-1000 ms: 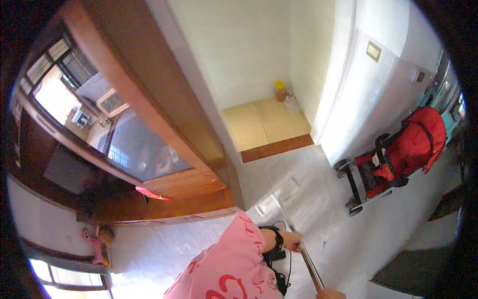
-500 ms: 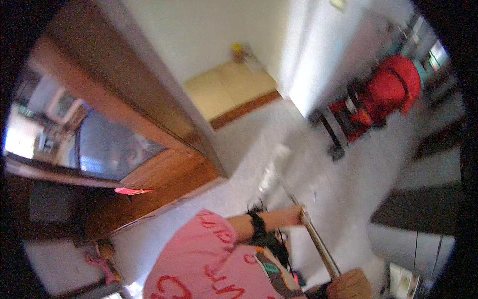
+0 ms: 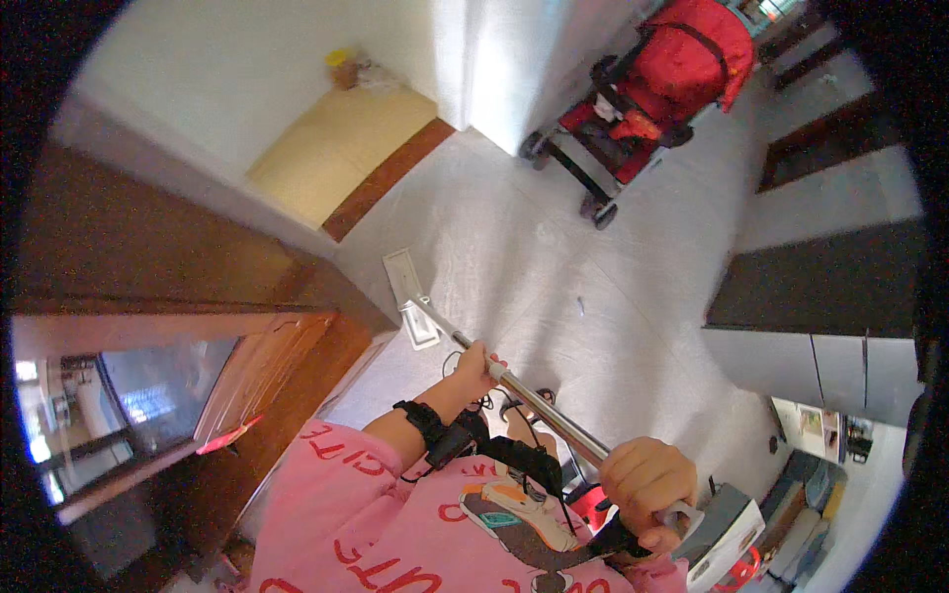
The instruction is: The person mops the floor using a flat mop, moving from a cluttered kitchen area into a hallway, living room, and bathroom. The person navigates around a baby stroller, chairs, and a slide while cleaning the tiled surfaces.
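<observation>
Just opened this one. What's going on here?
A person grips a silver pole with both hands: the right hand near its upper end, the left hand farther down. At the far end, a flat, pale rectangular head appears to lie on the grey floor, near the corner of the brown wooden cabinet. A red stroller stands beyond, by the wall, apart from the pole.

Resting mop (image 3: 544, 405) on floor (image 3: 643, 316), ahead-left | having cabinet (image 3: 158, 277) left of mop | facing stroller (image 3: 682, 64) ahead-right, standing on floor | facing jar (image 3: 342, 74) in alcove (image 3: 326, 148), left of stroller
</observation>
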Demonstrator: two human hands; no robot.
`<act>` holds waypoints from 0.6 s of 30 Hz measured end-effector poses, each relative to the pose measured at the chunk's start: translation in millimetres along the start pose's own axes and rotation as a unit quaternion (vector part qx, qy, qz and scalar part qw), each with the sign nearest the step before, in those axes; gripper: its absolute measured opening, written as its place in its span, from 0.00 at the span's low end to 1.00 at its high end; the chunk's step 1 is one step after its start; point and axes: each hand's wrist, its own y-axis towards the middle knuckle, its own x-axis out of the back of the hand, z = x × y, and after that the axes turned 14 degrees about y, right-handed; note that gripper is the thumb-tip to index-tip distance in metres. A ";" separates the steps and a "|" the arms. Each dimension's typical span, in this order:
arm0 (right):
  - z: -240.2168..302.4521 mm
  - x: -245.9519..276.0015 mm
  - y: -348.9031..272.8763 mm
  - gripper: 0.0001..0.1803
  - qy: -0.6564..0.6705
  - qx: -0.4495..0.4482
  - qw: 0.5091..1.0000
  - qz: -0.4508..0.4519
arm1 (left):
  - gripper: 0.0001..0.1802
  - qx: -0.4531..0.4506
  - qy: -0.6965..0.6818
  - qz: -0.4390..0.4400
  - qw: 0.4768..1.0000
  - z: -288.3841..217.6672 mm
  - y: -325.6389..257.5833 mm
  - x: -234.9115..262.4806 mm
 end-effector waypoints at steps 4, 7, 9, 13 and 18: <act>23.4 -0.6 -13.6 0.22 -0.040 0.000 0.999 -0.032 | 0.14 0.029 0.073 0.051 0.996 16.3 9.0 -28.7; 45.5 0.0 -25.7 0.21 -0.069 0.006 0.995 -0.073 | 0.19 0.073 0.112 0.106 0.985 42.3 24.3 -66.0; 60.1 -1.4 -36.5 0.20 -0.109 -0.013 0.990 -0.091 | 0.18 0.085 0.150 0.119 0.978 72.1 37.5 -94.8; 85.3 -9.4 -57.1 0.18 -0.191 -0.014 0.971 -0.143 | 0.18 0.165 0.222 0.188 0.942 126.7 58.6 -145.4; 110.3 -18.6 -81.0 0.16 -0.281 -0.010 0.941 -0.187 | 0.10 0.144 0.286 0.187 0.929 149.7 50.7 -181.7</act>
